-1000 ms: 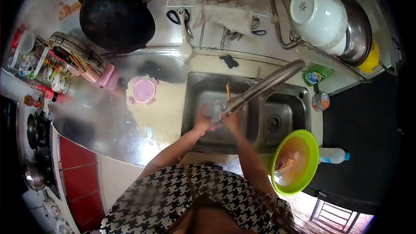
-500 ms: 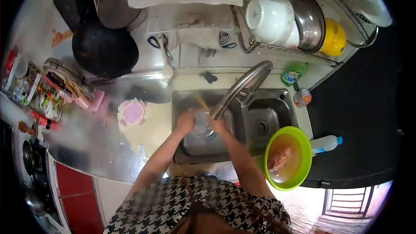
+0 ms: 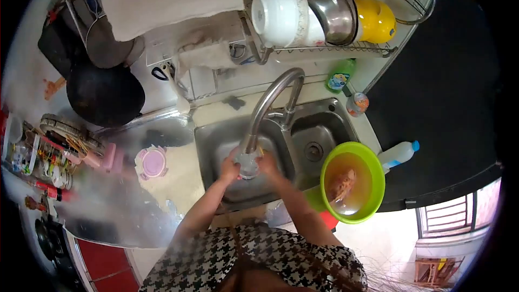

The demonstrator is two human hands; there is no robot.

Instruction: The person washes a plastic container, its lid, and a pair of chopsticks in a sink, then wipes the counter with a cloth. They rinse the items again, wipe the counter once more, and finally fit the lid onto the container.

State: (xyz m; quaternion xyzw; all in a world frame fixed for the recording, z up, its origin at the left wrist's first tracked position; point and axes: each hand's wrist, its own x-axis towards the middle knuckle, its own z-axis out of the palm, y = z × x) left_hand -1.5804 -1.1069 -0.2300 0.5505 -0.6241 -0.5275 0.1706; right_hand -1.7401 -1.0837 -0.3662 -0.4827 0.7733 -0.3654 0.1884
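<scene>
Under the spout of the curved metal faucet [image 3: 268,94], inside the left basin of the steel sink [image 3: 213,130], a clear round container [image 3: 248,167] is held between my two hands. My left hand [image 3: 230,171] grips its left side with the fingers curled at the rim. On the opposite side, my right hand [image 3: 268,164] is closed against the wall. Something thin and yellowish shows by the right fingers, too blurred to name. A pink clip-on lid [image 3: 153,163] lies on the counter left of the sink.
Right of the sink, a green basin [image 3: 380,184] holds cloudy water and a piece of meat [image 3: 342,185]. Behind it lies a white bottle [image 3: 400,154]. A dish-soap bottle [image 3: 340,75] and a jar [image 3: 357,104] stand at the back. A black wok [image 3: 105,94] hangs left.
The head view has shifted and turned. My hands have brought the container directly beneath the spout, and the thin yellowish sticks beside my right hand show much less now.
</scene>
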